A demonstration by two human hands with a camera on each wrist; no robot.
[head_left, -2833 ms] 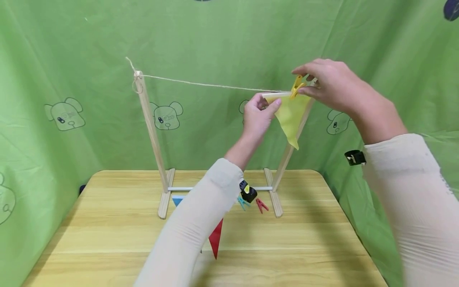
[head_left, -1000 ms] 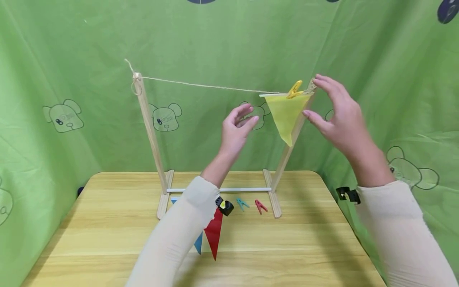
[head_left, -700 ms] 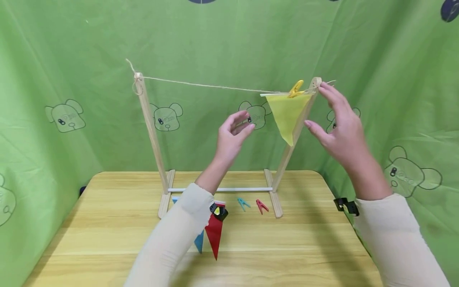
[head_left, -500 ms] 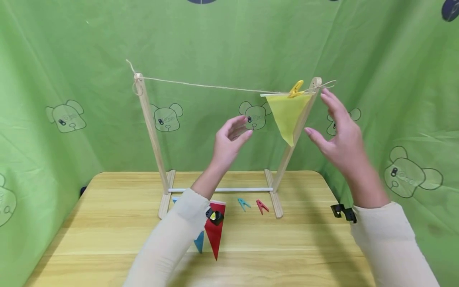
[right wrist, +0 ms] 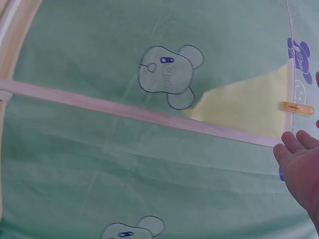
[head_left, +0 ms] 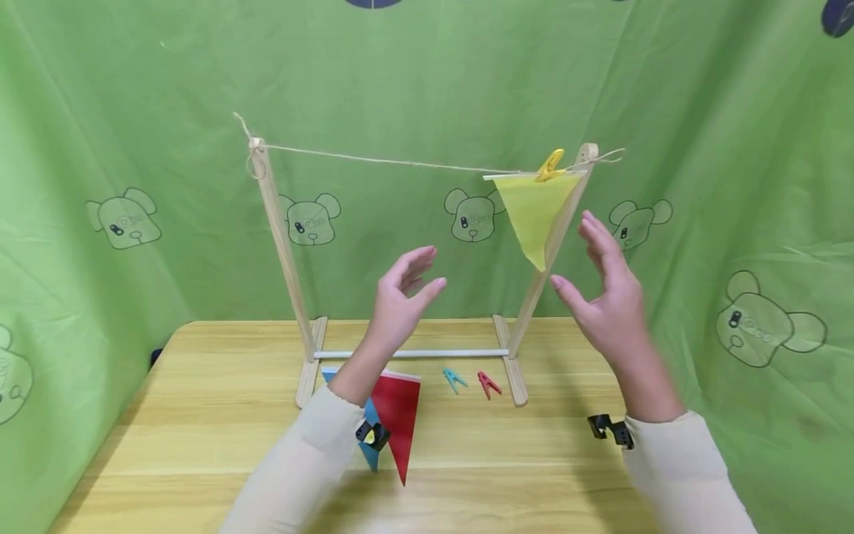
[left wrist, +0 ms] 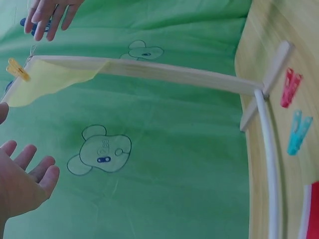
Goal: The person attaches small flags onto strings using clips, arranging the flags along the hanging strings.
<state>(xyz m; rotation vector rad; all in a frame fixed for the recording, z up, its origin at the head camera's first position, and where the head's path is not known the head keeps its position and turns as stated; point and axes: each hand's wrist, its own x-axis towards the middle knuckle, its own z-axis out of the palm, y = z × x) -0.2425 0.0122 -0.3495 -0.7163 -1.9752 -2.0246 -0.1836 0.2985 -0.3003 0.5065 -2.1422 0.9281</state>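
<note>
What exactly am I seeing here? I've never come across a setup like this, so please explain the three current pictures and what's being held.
There's no machine: these are a person's bare left hand and right hand. The widest picture comes from a camera on the head, looking forward and down. The two tilted-looking ones come from cameras on the wrists, one on each.

On the table stands a wooden frame with a string across its top. A yellow clothespin clips a yellow flag there, near the right-hand post.

Lying on the table are a blue flag, partly hidden, a red flag, a teal clothespin and a red clothespin.

Neither hand holds anything; both are open in the air.
</note>
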